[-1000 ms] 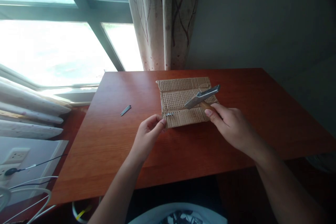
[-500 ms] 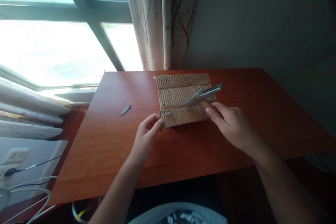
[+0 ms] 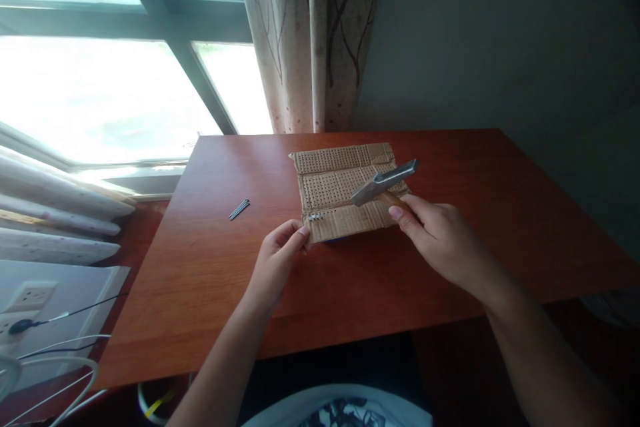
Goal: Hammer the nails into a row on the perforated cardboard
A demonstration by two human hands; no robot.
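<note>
My left hand point(image 3: 277, 255) pinches the near left corner of a brown cardboard sheet point(image 3: 347, 227) between thumb and fingers. Rows of small holes cover most of the sheet, and creases run across it. Close to that corner, several shiny nail heads point(image 3: 316, 217) show in a short row. My right hand point(image 3: 440, 237) is wrapped around the wooden handle of a hammer point(image 3: 385, 181), whose grey metal head hangs over the right part of the cardboard. Left of the sheet, a small bunch of loose nails point(image 3: 239, 209) lies on the table.
The reddish-brown wooden table point(image 3: 200, 293) stands by a bright window point(image 3: 100, 100) with a patterned curtain point(image 3: 295, 47). Something blue point(image 3: 336, 239) peeks out under the cardboard's near edge. At the lower left are wall sockets point(image 3: 30, 297) and cables point(image 3: 65, 349).
The cardboard has shifted slightly left and its far edge sits lower. A bit of blue now shows beneath it. The hammer has moved a little left with my right hand.
</note>
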